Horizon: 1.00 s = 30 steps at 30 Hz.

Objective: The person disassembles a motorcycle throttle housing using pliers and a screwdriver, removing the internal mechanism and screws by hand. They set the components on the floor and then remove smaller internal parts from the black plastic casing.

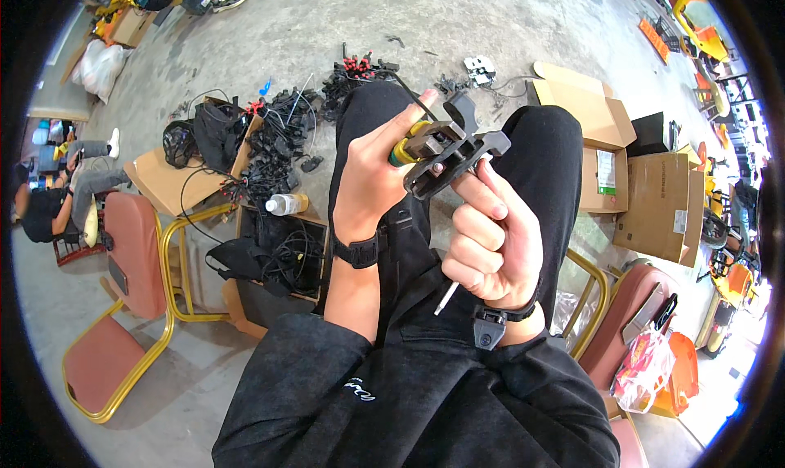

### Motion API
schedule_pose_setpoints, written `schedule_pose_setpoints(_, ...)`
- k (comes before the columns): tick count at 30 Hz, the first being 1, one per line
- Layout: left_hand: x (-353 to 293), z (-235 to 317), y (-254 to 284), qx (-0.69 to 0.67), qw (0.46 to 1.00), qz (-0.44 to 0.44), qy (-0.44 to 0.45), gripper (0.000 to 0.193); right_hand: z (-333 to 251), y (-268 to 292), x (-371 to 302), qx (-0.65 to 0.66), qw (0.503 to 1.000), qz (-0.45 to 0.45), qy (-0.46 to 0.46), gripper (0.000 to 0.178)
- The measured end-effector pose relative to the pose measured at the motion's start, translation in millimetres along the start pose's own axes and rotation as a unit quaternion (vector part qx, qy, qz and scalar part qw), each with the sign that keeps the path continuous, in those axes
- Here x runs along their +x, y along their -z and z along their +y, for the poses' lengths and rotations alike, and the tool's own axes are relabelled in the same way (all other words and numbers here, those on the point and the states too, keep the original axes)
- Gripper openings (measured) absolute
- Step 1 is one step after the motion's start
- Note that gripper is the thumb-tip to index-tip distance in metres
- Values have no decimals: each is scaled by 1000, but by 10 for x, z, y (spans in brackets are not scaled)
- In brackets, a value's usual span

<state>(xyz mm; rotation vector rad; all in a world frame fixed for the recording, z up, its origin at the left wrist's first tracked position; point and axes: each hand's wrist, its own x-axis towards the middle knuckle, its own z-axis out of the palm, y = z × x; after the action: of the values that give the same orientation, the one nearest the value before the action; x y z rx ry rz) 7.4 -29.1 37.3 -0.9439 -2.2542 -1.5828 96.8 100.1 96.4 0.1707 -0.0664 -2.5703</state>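
My left hand (368,170) is closed round a pair of pliers (432,143) with yellow-and-green handles. The metal jaws lie against a black plastic clamp-like part (470,153) with curved arms, held up above my knees. My right hand (491,239) pinches the near edge of that part between thumb and forefinger. Its other fingers are curled round a screwdriver, whose thin metal shaft (446,298) sticks out below the fist; the handle is hidden. Whether the jaws grip the part or only touch it, I cannot tell.
On the floor ahead lies a heap of black parts and cables (282,137). A bottle (286,204) stands beside an open box of cables (282,259). Cardboard boxes (654,198) are at the right. Chairs (135,255) flank me; another person (57,202) sits far left.
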Motion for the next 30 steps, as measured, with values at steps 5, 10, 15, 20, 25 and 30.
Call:
schedule_pose_setpoints(5, 15, 10, -6, -23, 1000, 3, 1, 45, 13, 10, 6, -66, 998, -7, 23, 42)
schedule_pose_setpoints(10, 22, -101, -16, -52, 998, -11, -23, 27, 55, 67, 59, -169, 981, 5, 99, 41)
schedule_pose_setpoints(15, 13, -158, -90, -83, 996, 18, -17, 32, 80, 102, 83, -299, 939, 25, 169, 39)
schedule_pose_setpoints(20, 12, -183, -81, -75, 997, 32, -16, 42, 191, 130, 131, -671, 628, 167, 357, 21)
schedule_pose_setpoints(25, -28, -205, -79, -64, 997, 44, 11, 47, 160, 205, 183, -799, 378, 163, 438, 17)
schedule_pose_setpoints(30, -29, -157, -90, -76, 995, 56, 40, 43, 141, 57, 73, -694, 626, 167, 314, 22)
